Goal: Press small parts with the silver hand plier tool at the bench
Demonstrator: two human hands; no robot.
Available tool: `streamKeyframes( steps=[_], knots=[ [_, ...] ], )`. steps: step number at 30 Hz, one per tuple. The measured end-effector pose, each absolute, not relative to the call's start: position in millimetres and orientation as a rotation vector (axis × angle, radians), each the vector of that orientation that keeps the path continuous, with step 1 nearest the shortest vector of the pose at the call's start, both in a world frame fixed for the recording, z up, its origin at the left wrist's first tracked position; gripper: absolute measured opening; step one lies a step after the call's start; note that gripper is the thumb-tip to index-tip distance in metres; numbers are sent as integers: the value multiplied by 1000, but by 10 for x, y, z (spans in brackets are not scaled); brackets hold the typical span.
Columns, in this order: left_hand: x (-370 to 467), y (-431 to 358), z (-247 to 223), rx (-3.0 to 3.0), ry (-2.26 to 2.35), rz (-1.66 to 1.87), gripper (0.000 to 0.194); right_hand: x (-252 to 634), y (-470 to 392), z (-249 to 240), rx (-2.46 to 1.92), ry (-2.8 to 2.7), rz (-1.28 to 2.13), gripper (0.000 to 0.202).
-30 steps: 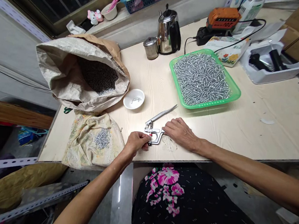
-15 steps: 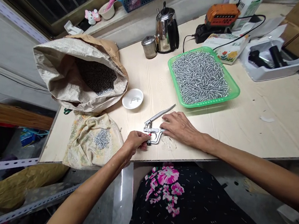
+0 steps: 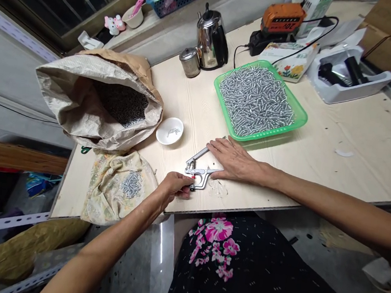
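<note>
Right hand (image 3: 233, 160) now slid forward over the handles of the hand press (image 3: 199, 171), flat and open, palm down, pressing rather than gripping; a second ago rested lower beside the tool; left hand (image 3: 173, 186) unchanged, fingers pinched at the press's jaw end, probably on a small part, too tiny to tell; press near table (image 3: 343, 131) front edge; looks like a squeeze starting.

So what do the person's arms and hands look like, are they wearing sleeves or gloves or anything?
No gloves and no sleeves in view: the left hand and the right hand are bare, and so are both forearms. No rings, watch or bracelets show. Below the arms the person wears dark clothing with small pale flecks and a pink flower print.
</note>
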State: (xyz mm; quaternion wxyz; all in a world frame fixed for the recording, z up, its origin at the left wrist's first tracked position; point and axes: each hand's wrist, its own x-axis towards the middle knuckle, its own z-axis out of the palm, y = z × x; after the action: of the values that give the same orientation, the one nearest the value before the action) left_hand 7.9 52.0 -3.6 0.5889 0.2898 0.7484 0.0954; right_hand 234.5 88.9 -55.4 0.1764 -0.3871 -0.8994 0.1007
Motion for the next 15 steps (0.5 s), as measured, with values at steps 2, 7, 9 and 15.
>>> streamKeyframes(
  steps=[2, 7, 9, 15],
  knots=[
    [101, 524, -13, 668, 1754, 208, 21, 2337, 920, -488, -1099, -2578, 305, 89],
    [115, 520, 0, 653, 1764, 206, 26, 2298, 940, -363, -1136, -2616, 329, 77],
    [95, 510, -19, 678, 1756, 207, 28, 2285, 936, -350, -1150, -2614, 350, 71],
    [26, 398, -52, 1197, 1886, 158, 25, 2252, 894, -365, -1194, -2606, 455, 44]
  ],
)
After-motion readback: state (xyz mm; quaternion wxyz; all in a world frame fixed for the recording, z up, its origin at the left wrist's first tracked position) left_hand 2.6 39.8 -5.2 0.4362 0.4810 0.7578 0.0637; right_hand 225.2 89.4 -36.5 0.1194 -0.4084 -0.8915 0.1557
